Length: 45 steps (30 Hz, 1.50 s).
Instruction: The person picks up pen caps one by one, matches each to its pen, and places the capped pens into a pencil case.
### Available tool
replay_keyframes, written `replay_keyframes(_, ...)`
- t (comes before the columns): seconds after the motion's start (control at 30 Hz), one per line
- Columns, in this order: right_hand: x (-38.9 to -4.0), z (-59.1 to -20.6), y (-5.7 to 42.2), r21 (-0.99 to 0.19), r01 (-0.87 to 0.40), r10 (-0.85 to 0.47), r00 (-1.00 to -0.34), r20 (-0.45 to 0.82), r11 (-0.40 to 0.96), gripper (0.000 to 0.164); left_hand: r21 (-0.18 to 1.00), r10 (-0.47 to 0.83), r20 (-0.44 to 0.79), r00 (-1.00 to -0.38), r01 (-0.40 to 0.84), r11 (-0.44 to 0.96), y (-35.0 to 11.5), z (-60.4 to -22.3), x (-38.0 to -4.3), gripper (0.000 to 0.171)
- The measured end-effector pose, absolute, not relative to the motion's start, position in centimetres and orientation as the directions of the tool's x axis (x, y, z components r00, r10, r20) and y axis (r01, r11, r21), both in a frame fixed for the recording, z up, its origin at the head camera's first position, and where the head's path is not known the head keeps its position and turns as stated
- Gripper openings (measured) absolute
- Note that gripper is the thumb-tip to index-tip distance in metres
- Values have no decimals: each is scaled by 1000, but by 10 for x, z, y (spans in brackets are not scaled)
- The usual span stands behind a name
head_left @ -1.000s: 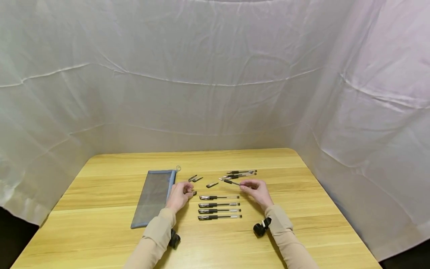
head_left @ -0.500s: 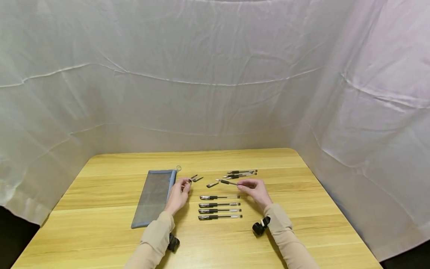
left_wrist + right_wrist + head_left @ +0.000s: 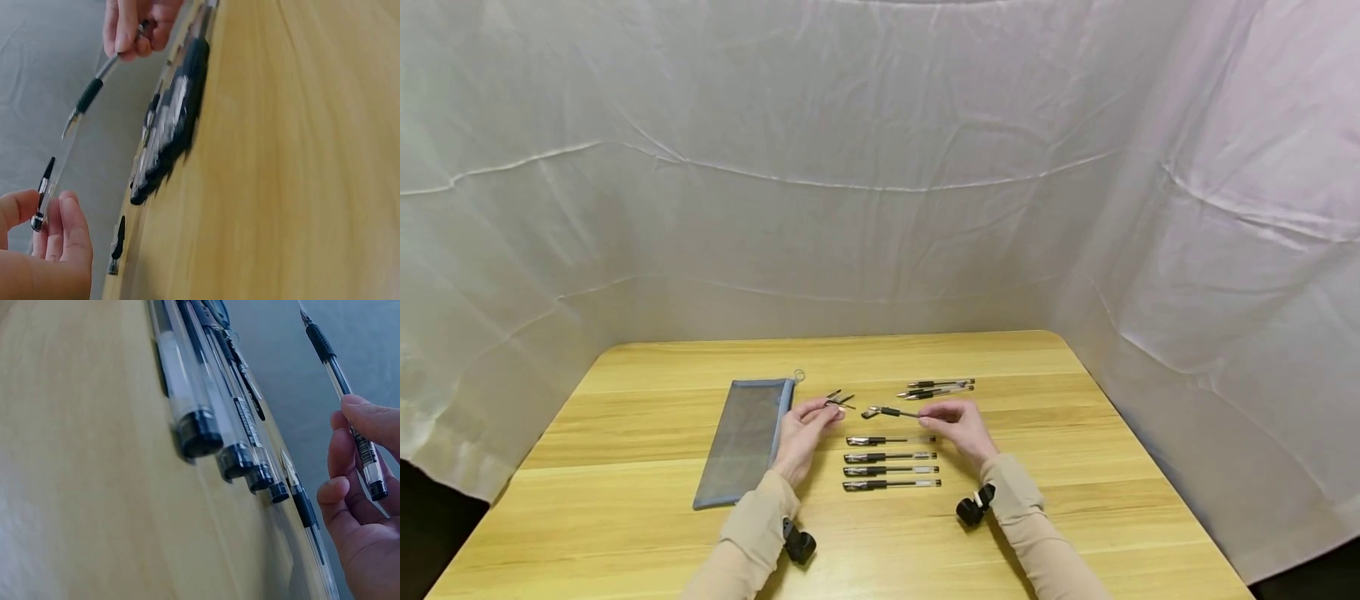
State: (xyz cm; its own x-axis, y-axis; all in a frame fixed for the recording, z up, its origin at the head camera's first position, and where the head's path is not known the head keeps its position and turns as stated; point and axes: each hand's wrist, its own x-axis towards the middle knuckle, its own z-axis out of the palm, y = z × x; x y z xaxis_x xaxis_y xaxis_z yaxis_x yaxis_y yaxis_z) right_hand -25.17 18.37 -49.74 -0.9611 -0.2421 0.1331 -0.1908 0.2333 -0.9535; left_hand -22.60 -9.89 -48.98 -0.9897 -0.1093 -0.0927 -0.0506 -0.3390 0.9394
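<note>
The left hand pinches a pen cap; the right hand grips an uncapped pen near its rear, tip toward the left hand, a gap separating tip and cap. Four capped pens lie between the wrists. Left of the left hand lies a pouch. Rightward from the right hand, wooden tabletop stretches to its edge.

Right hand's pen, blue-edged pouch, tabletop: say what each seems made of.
Pen: glossy, clear plastic, probably, since the refill shows through; its matte black grip looks like rubber.
Pouch: dull grey, perhaps mesh or plastic film; weave too small to tell.
Tabletop: wood grain and soft sheen suggest wood or laminate.
</note>
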Motion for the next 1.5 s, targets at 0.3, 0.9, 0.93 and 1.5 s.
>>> replay_keyframes(0.3,-252,-495,178,-954,-172,-262,-959,106,244,27,936,-77,-121,-990,-88,-341,-95,-488,-224,36)
replay_keyframes(0.9,-251,-495,176,-954,-176,-277,-955,106,243,26,951,-40,-84,-996,-68,-303,-88,-491,-227,26)
replay_keyframes(0.93,-251,-495,176,-955,-172,-275,-956,102,243,27,951,-37,-84,-996,-69,-301,-88,-492,-227,25)
replay_keyframes(1.5,-252,-492,173,-958,-159,-277,-957,89,238,30,956,-9,-88,-996,-82,-283,-86,-489,-226,26)
